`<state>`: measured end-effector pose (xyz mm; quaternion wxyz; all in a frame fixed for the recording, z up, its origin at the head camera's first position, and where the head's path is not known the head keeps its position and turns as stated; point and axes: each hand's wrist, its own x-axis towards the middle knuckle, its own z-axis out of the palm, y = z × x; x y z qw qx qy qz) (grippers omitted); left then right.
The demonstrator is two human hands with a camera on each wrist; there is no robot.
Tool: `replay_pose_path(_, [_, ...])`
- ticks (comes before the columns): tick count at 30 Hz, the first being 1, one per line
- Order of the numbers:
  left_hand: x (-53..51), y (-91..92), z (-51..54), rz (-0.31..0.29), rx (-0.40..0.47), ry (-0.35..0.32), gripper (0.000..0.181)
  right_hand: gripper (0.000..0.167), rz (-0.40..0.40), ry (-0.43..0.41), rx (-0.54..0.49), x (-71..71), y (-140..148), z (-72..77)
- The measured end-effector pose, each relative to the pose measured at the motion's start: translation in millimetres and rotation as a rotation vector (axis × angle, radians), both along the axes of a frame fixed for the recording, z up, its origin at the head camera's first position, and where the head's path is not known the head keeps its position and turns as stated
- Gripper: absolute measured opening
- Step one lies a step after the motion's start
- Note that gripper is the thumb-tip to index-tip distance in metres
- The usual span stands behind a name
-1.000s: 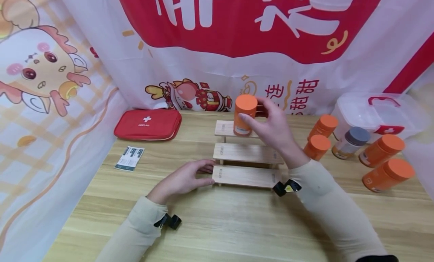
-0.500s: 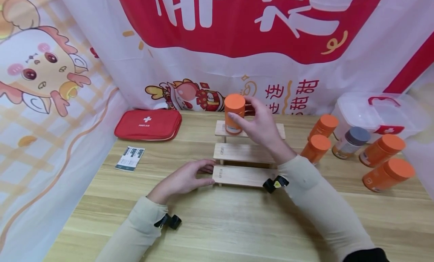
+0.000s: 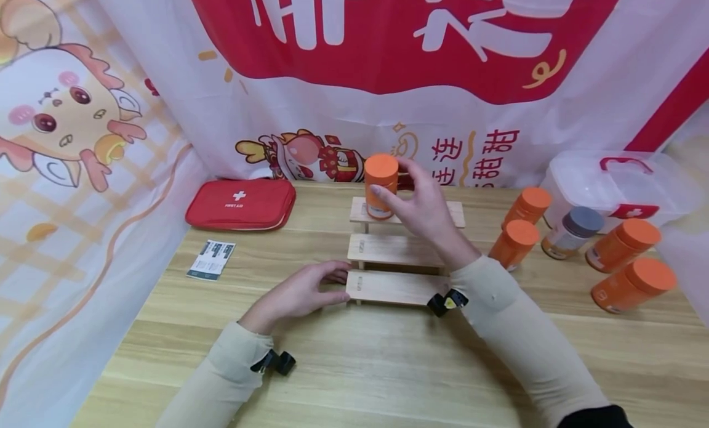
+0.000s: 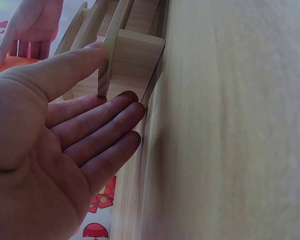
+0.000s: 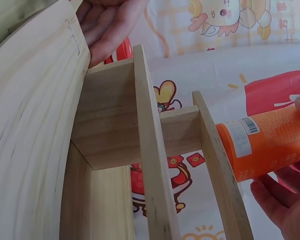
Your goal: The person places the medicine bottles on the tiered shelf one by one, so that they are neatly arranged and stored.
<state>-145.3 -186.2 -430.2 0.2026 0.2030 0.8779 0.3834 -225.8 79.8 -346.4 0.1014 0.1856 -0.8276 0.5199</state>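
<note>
My right hand [image 3: 423, 203] grips an orange pill bottle [image 3: 379, 191] with an orange lid, thumb in front and fingers behind. The bottle is upright at the left part of the top step of a three-step wooden stand [image 3: 401, 287]. From the right wrist view, the bottle's base [image 5: 229, 150] meets the top board. My left hand [image 3: 296, 289] is at the left end of the bottom step. In the left wrist view its thumb [image 4: 75, 67] touches the board's edge, while the other fingers [image 4: 110, 130] extend nearly straight beside the stand.
Several orange bottles [image 3: 637, 285] and a grey-lidded bottle [image 3: 573, 233] stand at the right. Behind them is a clear plastic box [image 3: 581, 175] with a red handle. A red first-aid pouch [image 3: 240, 205] and a printed card [image 3: 212, 260] lie at the left. A printed cloth [image 3: 343, 101] hangs behind.
My right hand has shifted the orange pill bottle leftward along the top step, mostly in the first half second. My left hand stays at the stand's end.
</note>
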Motion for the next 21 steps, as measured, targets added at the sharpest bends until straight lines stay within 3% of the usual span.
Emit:
replay_pose_path(11, [-0.3, 0.6, -1.0, 0.008, 0.002, -0.008, 0.059, 0.075, 0.018, -0.088, -0.01, 8.5, 15.8, 3.4])
replay_pose_path(21, [-1.3, -0.3, -2.7, 0.005, 0.002, 0.0, 0.058, 0.067, 0.029, -0.062, -0.041, 15.6, 42.6, 1.4])
